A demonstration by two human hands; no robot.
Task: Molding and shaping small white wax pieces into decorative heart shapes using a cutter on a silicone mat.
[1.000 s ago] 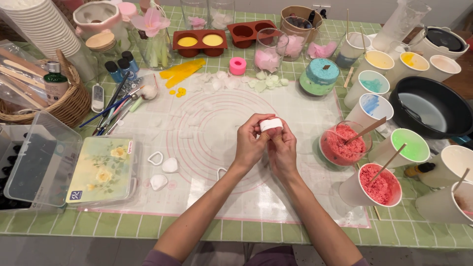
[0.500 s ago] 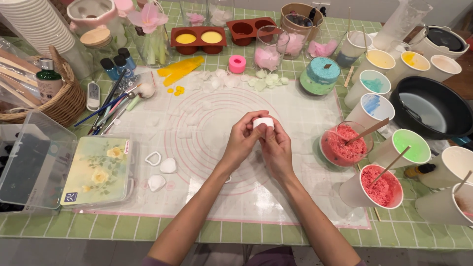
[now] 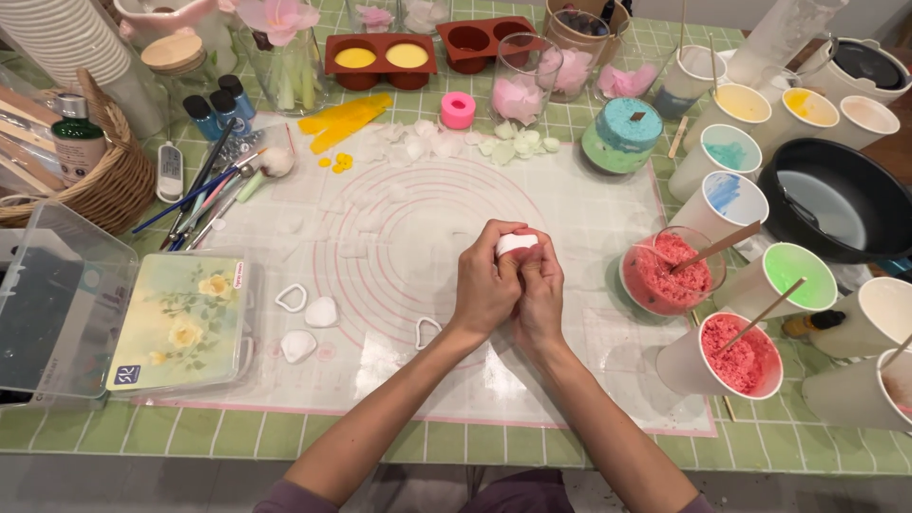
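We work at a green tiled table with a white mat with pink circles on top. Our left hand and right hand are pressed together, both squeezing one small white lump above the middle of the mat. At nine o'clock lie two white hearts and one heart cutter. At three o'clock stand two cups of pink crumbs.

Flat rectangular box at left on the mat's edge, lid pale green with yellow roses, small blue square label at its near corner. Behind it, in the wicker basket, dark green bottle, pale label, white cap.
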